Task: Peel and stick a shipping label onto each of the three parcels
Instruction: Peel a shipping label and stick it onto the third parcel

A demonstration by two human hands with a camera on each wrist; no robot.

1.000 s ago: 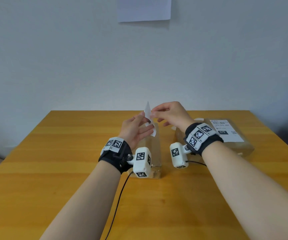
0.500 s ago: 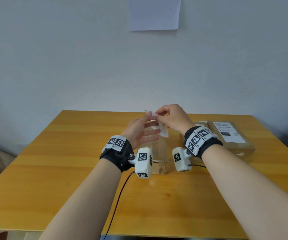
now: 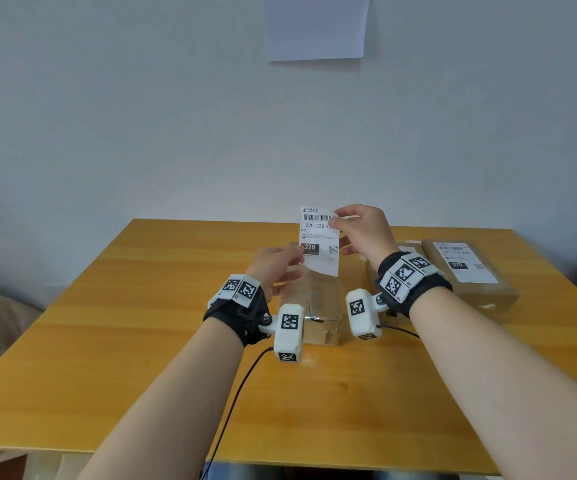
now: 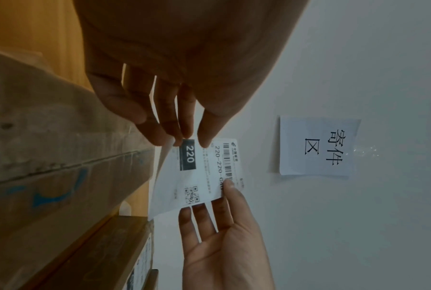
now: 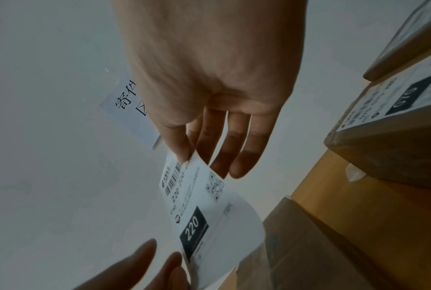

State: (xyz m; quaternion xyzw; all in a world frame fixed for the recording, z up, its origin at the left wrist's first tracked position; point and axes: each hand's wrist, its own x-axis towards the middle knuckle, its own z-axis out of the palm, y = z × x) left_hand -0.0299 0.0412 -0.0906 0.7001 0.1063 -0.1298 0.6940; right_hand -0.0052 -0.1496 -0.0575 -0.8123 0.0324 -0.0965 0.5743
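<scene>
A white shipping label [image 3: 319,237] printed "220" stands upright in the air, its printed face toward me. My left hand [image 3: 295,258] pinches its lower left edge [image 4: 182,141]. My right hand [image 3: 337,220] pinches its upper right corner by the barcode [image 5: 184,157]. Directly below the label a brown taped parcel [image 3: 321,306] lies on the table. A second parcel [image 3: 488,292] at the right carries a stuck label [image 3: 464,265]. A third parcel [image 3: 406,245] is mostly hidden behind my right wrist.
The wooden table [image 3: 141,323] reaches back to a pale wall. A paper sign [image 3: 318,26] is stuck on the wall above the hands. A black cable [image 3: 235,393] runs from my left wrist to the near table edge.
The label has turned from edge-on and tilted to upright with its print facing me. My right hand rose with its top corner. The head view tilted upward.
</scene>
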